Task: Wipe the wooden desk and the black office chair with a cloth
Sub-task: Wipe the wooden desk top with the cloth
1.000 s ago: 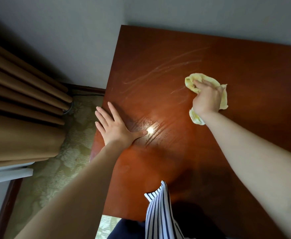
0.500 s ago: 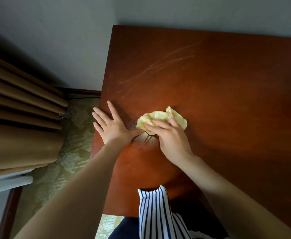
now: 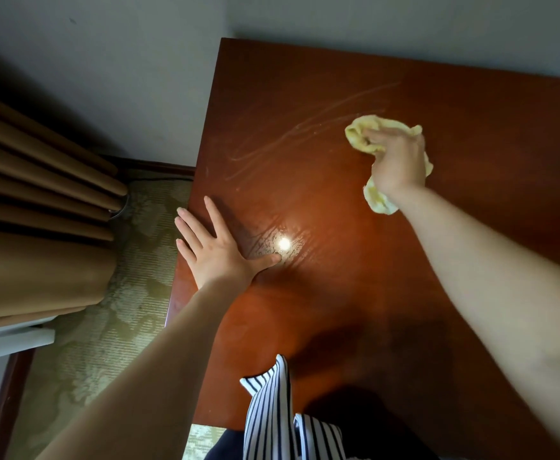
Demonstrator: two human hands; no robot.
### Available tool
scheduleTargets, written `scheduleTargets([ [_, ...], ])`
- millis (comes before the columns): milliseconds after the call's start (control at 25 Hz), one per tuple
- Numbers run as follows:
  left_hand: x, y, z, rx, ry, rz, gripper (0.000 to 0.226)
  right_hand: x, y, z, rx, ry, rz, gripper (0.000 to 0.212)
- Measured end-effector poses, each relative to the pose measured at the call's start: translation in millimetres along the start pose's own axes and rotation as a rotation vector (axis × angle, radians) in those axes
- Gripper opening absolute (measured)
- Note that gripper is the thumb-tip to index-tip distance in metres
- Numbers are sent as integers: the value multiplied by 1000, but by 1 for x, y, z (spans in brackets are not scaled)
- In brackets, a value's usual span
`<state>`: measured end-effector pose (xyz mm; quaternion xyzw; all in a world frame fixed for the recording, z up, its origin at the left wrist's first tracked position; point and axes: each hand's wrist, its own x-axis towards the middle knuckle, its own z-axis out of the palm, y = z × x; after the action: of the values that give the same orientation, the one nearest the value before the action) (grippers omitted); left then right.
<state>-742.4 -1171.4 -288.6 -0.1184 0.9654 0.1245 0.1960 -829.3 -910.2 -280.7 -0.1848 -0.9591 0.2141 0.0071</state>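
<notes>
Reddish wooden desk [image 3: 338,310], far edge against wall [image 3: 404,28]. Yellow cloth [image 3: 359,136] bunched on top toward far edge, right hand [image 3: 399,161] gripping it. Left hand [image 3: 218,254] flat at left edge, fingers spread. Pale streaks [image 3: 305,131] near far left corner; glare spot [image 3: 283,243] beside left thumb.

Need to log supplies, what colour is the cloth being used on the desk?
Pale yellow. The cloth shows best in the head view, under the right hand.

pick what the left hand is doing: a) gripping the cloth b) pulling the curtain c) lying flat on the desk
c: the left hand lies flat, fingers spread, on the desk near its left edge; the right hand grips the yellow cloth.
</notes>
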Motion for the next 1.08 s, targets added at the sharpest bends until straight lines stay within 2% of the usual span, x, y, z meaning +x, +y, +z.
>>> scheduleTargets([
  [120,0,0,0,-7,5,4,146,15,-14,-1,53,31,155,55],
  [200,-1,0,0,-10,10,2,146,4,-26,4,-10,26,159,58],
  [480,-5,-3,1,-62,60,47,143,-88,-54,21,-55,-199,-303,66],
  [640,-11,-23,-3,-150,83,175,139,-146,-54,25,-33,-318,-523,64],
  [720,-16,-38,-4,-169,84,207,139,-170,-52,27,-18,-322,-556,64],
  [880,-33,-67,-1,-137,87,93,143,-185,-59,32,-44,-268,-580,60],
  [1000,-38,-79,2,-275,38,3,147,-174,-75,35,-120,-307,-659,63],
  [1080,-36,-83,5,-344,29,20,149,-166,-91,39,-163,-356,-693,64],
])
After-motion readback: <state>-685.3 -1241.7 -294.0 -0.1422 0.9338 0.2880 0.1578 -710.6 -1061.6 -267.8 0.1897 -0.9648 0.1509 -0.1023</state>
